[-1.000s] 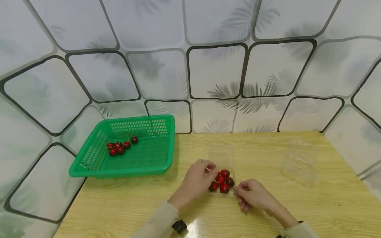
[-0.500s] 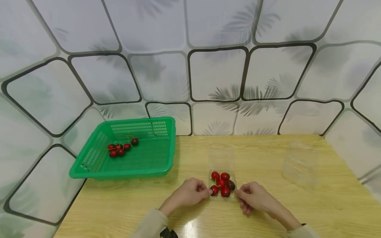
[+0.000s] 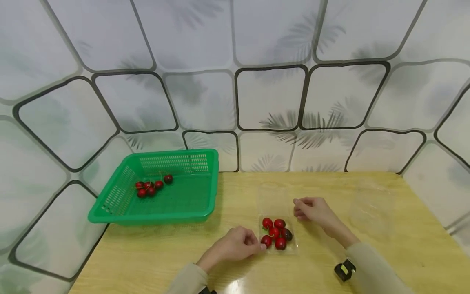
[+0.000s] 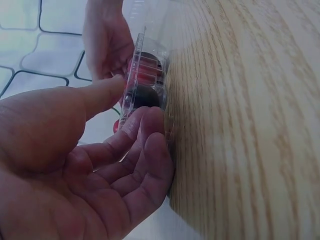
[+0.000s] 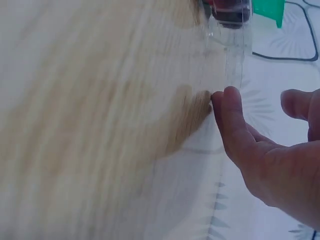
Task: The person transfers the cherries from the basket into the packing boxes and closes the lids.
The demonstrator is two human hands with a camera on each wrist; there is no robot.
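A small clear plastic clamshell box (image 3: 292, 248) lies on the table with its lid (image 3: 273, 200) folded back toward the wall. Several dark red cherries (image 3: 273, 233), some with stems, sit in its base. My left hand (image 3: 236, 245) pinches the near left corner of the base; in the left wrist view the thumb is on the rim and the curled fingers are at the side. Beside the lid's right edge is my right hand (image 3: 317, 214), holding nothing. The right wrist view shows its thumb apart from its fingers (image 5: 231, 112), the fingertips close to the lid.
A green plastic basket (image 3: 214, 192) stands at the back left with several cherries (image 3: 151, 191) in its left part. Another clear plastic container (image 3: 371, 208) is at the right of the wooden table (image 3: 147, 261). A patterned wall (image 3: 271, 98) closes off the back.
My left hand released a cherry in the box and moved down to the box's near left corner. My right hand left the near right corner and moved away from me, up beside the lid.
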